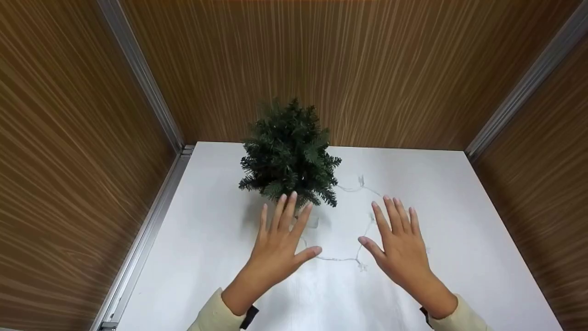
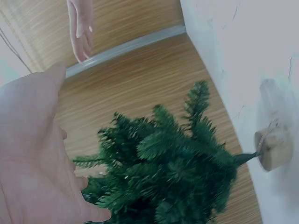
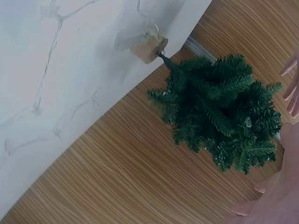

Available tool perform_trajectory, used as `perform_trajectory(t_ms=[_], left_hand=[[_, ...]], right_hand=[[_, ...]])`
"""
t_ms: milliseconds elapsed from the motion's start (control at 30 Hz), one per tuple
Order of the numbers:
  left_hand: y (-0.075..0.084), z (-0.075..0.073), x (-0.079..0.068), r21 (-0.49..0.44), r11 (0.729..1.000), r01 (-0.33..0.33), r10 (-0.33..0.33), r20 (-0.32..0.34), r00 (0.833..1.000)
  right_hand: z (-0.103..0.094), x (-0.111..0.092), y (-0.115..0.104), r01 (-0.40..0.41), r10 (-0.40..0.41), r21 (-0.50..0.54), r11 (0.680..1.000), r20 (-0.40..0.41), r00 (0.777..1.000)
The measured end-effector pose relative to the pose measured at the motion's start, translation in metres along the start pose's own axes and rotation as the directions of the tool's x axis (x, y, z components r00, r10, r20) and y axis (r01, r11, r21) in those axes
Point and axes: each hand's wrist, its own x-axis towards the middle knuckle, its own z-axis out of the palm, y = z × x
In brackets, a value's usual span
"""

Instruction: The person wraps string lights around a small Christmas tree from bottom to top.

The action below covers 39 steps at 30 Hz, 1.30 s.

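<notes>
A small artificial Christmas tree stands on the white table, its round wooden base showing in both wrist views. My left hand is held palm down with fingers spread, overlapping the tree's lower branches in the head view. To the right, my right hand is likewise spread and holds nothing. A thin string of lights with clear decorations lies on the table between and beyond the hands. One end of the string runs to the tree's base, where a clear box-like piece sits.
Wood-grain panels enclose the white table at the back and both sides. Metal rails run along the corners and the left edge. Part of the light string passes behind the right hand.
</notes>
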Motion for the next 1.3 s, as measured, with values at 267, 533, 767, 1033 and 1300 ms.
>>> perform_trajectory(t_ms=[267, 533, 767, 1033, 1300], left_hand=[[0.007, 0.026, -0.01, -0.046, 0.999, -0.019, 0.022, 0.062, 0.998], [0.005, 0.049, -0.013, -0.133, 0.991, 0.031, -0.016, 0.117, 0.993], [0.005, 0.07, -0.014, -0.228, 0.97, 0.09, -0.05, 0.175, 0.983], [-0.001, 0.101, -0.017, -0.266, 0.956, 0.123, -0.068, 0.206, 0.976], [-0.019, 0.128, -0.013, -0.241, 0.963, 0.122, -0.073, 0.2, 0.977]], right_hand=[[0.019, -0.009, -0.009, 0.011, -0.011, 0.049, 0.999, 0.004, 1.0], [0.035, -0.013, -0.018, -0.006, 0.003, 0.069, 0.998, 0.05, 0.999], [0.048, -0.02, -0.029, -0.014, 0.004, 0.101, 0.995, 0.102, 0.995], [0.063, -0.024, -0.037, -0.062, 0.031, 0.16, 0.985, 0.189, 0.981], [0.085, -0.024, -0.039, -0.118, 0.063, 0.221, 0.968, 0.24, 0.969]])
